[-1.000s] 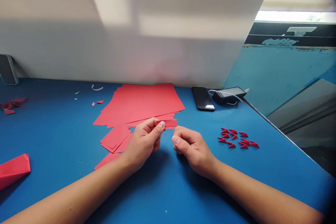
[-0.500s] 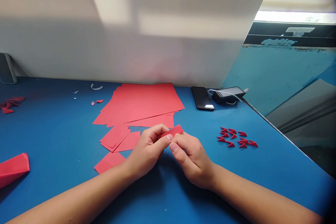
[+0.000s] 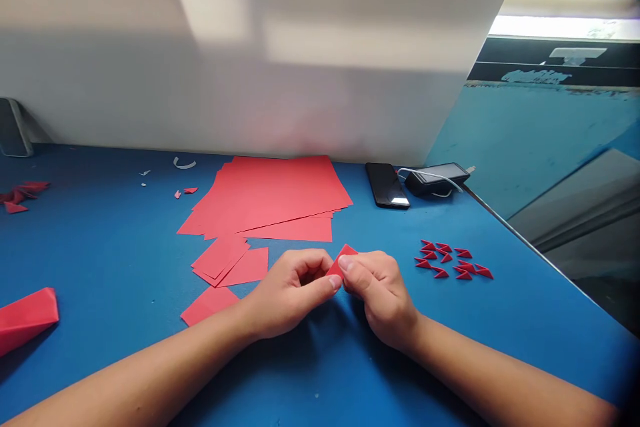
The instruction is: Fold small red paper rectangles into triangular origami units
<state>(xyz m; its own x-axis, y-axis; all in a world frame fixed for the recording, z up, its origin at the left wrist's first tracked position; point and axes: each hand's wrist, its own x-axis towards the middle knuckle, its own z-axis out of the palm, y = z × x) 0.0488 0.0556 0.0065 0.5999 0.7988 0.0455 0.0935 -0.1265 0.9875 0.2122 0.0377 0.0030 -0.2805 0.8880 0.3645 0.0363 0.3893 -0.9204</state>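
A small folded piece of red paper (image 3: 343, 258) is held between my two hands above the blue table. My left hand (image 3: 297, 290) pinches its lower left end, thumb in front and fingers curled behind. With thumb and bent forefinger, my right hand (image 3: 383, 290) grips the right side of the same piece. Part of the paper is hidden by the fingers. Small red paper rectangles (image 3: 220, 260) lie just beyond my left hand, and one more red rectangle (image 3: 207, 305) is partly covered by my left forearm.
Large red sheets (image 3: 280, 190) are stacked at the back. Several small folded red triangles (image 3: 445, 255) lie at right. A black phone (image 3: 386, 185) and a device with a white cable (image 3: 437, 178) sit behind them. A larger red folded piece (image 3: 27, 320) is at left. A white board (image 3: 300, 80) stands behind.
The folded paper has tilted more steeply and shifted slightly right and down. My right thumb has come up onto its face, while my left thumb has slid down toward its lower end.
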